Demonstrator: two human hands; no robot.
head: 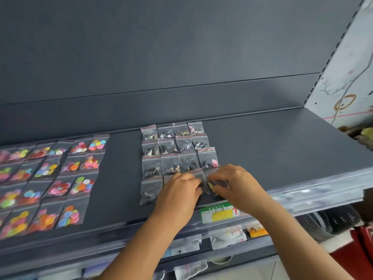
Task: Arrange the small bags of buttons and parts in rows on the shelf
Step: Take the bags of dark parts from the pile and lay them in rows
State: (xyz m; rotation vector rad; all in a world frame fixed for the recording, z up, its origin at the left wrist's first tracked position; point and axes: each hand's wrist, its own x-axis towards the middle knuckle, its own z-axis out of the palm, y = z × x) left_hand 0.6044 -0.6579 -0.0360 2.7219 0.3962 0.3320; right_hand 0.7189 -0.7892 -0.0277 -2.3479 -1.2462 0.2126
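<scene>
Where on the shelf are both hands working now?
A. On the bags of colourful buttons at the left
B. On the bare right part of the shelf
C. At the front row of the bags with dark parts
C: the left hand and right hand touch the front row of the dark-parts bags; the colourful button bags lie apart, to the left.

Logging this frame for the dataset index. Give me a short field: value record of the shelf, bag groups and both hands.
surface: dark grey shelf
group left: bags of coloured buttons, in rows
group centre: bags of dark parts, four across; three full rows, front row under the hands
left hand: fingers curled on front-row bags
right hand: fingers curled on the front-right bag
grip: exact pinch blurred
shelf edge: green and yellow price tag
free space: bare shelf right of the dark bags
</scene>
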